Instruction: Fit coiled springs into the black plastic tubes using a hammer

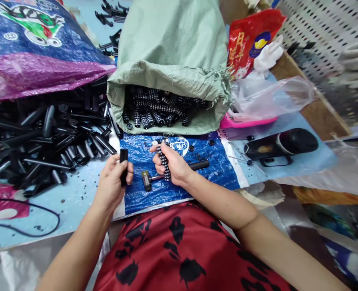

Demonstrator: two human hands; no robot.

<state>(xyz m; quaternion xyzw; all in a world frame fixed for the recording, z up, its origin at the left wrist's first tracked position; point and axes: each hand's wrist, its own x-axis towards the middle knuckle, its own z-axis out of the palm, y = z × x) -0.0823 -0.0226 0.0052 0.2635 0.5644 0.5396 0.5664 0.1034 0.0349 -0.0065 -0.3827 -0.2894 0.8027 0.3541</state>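
My left hand is closed round a short black plastic piece, held upright. In my right hand is a slim black rod with rows of white marks, tilted a little, my fingers wrapped about it. Below and between the hands lies a small mallet with a yellowish and black head; its black handle passes behind my right wrist. Under it spreads a blue printed plastic sheet. Just beyond, an open pale green woven sack holds many similar white-marked rods.
A heap of black tubular plastic pieces covers the left side, under a blue and pink sack. To the right are a black flask, a pink tray, a clear plastic bag and a red packet. A black cord lies front left.
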